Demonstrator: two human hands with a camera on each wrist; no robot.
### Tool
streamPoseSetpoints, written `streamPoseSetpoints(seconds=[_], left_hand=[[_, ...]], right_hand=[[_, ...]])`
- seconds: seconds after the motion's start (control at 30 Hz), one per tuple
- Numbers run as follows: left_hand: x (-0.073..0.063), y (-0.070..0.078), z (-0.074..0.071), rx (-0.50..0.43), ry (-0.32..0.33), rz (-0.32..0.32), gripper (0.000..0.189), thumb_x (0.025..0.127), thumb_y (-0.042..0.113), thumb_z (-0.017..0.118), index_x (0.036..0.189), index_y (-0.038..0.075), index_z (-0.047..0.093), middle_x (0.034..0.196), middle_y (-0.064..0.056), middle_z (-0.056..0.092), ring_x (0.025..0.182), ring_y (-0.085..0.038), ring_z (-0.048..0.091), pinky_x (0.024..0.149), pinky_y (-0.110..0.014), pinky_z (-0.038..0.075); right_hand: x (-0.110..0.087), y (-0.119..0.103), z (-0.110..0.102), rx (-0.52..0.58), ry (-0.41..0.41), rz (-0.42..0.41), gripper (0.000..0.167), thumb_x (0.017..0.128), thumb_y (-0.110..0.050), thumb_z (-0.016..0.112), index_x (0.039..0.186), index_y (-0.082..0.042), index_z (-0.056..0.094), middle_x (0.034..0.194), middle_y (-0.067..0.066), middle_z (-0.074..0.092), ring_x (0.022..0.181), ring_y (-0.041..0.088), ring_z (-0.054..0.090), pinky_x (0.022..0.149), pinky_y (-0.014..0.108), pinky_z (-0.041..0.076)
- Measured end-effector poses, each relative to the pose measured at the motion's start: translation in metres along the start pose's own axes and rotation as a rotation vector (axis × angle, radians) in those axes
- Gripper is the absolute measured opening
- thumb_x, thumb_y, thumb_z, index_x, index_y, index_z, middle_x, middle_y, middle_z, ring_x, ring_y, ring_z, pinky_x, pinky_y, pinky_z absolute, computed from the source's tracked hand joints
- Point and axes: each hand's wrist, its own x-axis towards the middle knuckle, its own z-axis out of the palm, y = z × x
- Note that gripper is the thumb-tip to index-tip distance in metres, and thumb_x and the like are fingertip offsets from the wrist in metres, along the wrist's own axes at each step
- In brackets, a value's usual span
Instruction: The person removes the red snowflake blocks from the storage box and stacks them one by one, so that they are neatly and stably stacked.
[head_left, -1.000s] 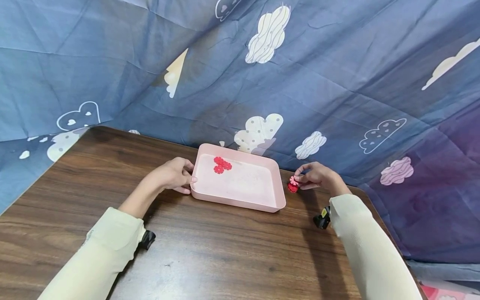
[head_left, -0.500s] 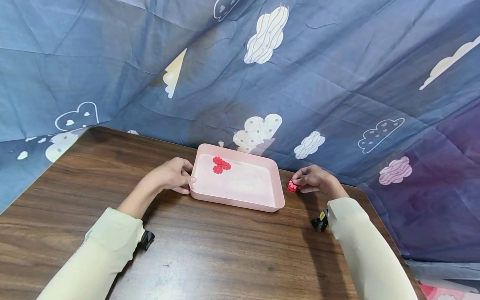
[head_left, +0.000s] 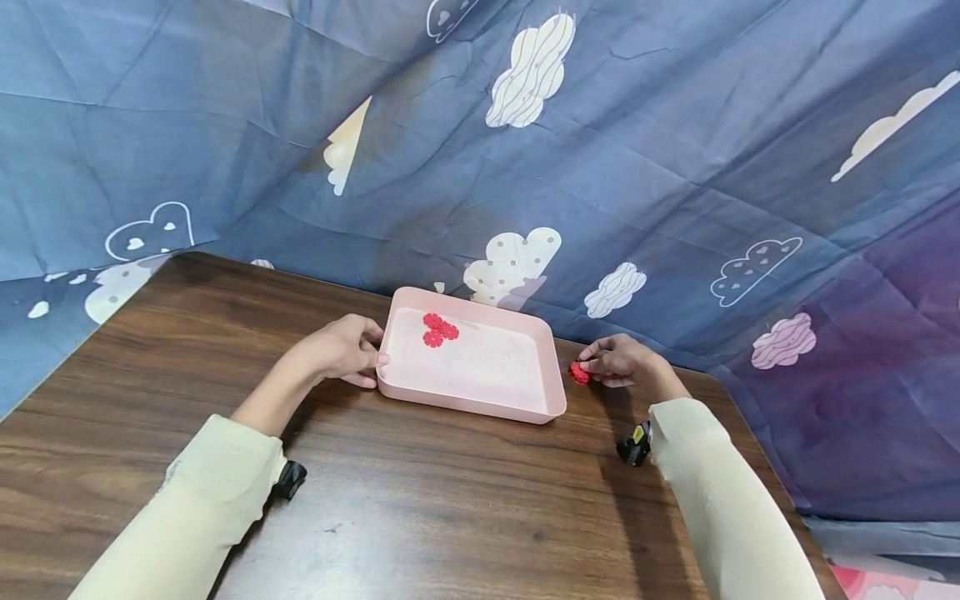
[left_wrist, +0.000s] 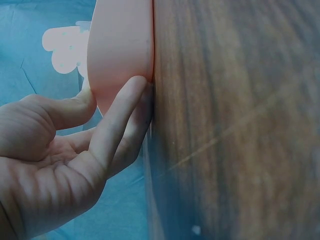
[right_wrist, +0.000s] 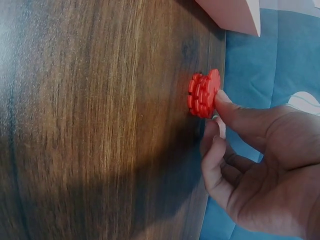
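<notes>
In the head view, my left hand (head_left: pixel 345 354) holds the near-left side of a shallow pink tray (head_left: pixel 471 402), thumb over the rim and fingers against the outer wall. The left wrist view shows those fingers (left_wrist: pixel 120 120) low on the tray's wall (left_wrist: pixel 120 45), right by the wood. Right of the tray, a short stack of red flower-shaped plastic discs (right_wrist: pixel 201 95) stands on the table. My right hand (head_left: pixel 626 364) pinches the top disc (right_wrist: pixel 215 82) at its edge, thumb on its upper face. Several similar red discs (head_left: pixel 432 338) lie together inside the tray, towards its far left.
The brown wooden table (head_left: pixel 420 508) reaches forward to a blue cloth backdrop (head_left: pixel 420 208) printed with clouds. A black wrist device (head_left: pixel 634 444) sits by the right cuff, another black device (head_left: pixel 290 480) by the left.
My right hand has come down slightly, bringing the disc it held above the red stack onto the top of it. My left hand stays at the tray.
</notes>
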Motion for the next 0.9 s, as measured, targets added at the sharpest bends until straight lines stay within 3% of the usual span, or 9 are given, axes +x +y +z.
streamPoseSetpoints(seconds=[0.5,0.9], left_hand=[[-0.001,0.001,0.000,-0.012,0.007,-0.009,0.051,0.109,-0.002,0.055,0.152,-0.019,0.035,0.118,-0.026,0.060,0.097,-0.023,0.070,0.088,-0.033,0.071],[-0.003,0.002,0.000,0.005,0.014,-0.010,0.050,0.108,-0.001,0.057,0.151,-0.019,0.037,0.121,-0.028,0.062,0.098,-0.023,0.070,0.087,-0.033,0.071]], right_hand=[[-0.011,-0.010,-0.004,0.010,0.012,-0.042,0.030,0.109,-0.013,0.065,0.132,0.006,0.062,0.088,-0.001,0.068,0.080,0.011,0.063,0.069,0.023,0.063],[-0.011,-0.051,0.003,-0.009,0.029,-0.081,0.032,0.106,-0.013,0.070,0.132,0.005,0.063,0.087,0.003,0.069,0.076,0.010,0.065,0.068,0.022,0.065]])
